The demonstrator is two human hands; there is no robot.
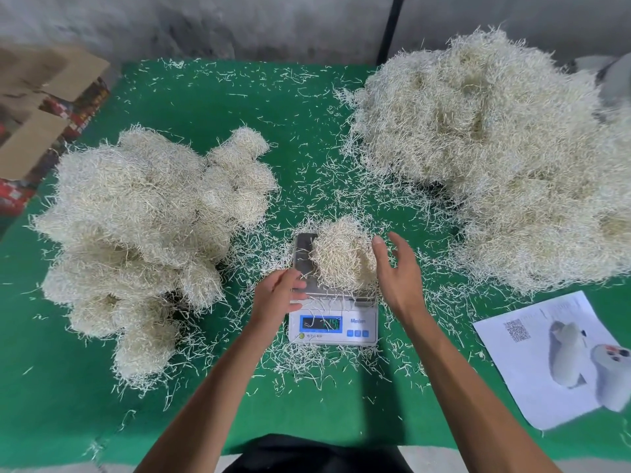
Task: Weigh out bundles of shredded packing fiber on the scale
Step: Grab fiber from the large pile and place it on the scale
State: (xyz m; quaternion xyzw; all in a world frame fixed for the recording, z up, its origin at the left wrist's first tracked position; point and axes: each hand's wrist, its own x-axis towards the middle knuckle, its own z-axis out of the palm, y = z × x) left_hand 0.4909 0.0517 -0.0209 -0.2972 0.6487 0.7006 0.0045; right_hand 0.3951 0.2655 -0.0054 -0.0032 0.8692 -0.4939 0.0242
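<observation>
1. On the green table cover (191, 107), centre front: a small digital scale (333, 322) w/ a steel pan (304, 254) and a lit blue display (321, 323); digits too blurred to read.
2. Fiber bundle (343, 256), pale shredded stuff, sits on the pan, covering its right part; left strip of the pan is bare.
3. Left hand (278, 295) is at the pan's front-left corner, fingers loosely bent, tips blurred. Can't tell if it pinches a few strands or holds nothing.
4. Right hand (397, 268) is just right of the bundle, palm turned toward it, fingers straight and spread, thumb tip at the bundle's right edge. Not gripping anything.
5. Left of the scale: a heap of rounded fiber bundles (143, 213), many clumps piled together, well apart from the pan.
6. Right & back: a much bigger loose fiber pile (485, 148), reaching the table's right edge.
7. Loose strands (307, 165) are scattered over the cover, thickest around the scale.
8. Front right: a printed sheet (532, 377) w/ a QR code and photos, lying flat.
9. Far left, off the table: open cardboard boxes (44, 107).
10. Back: a grey wall (239, 25) and a dark pole (389, 29) standing upright.
</observation>
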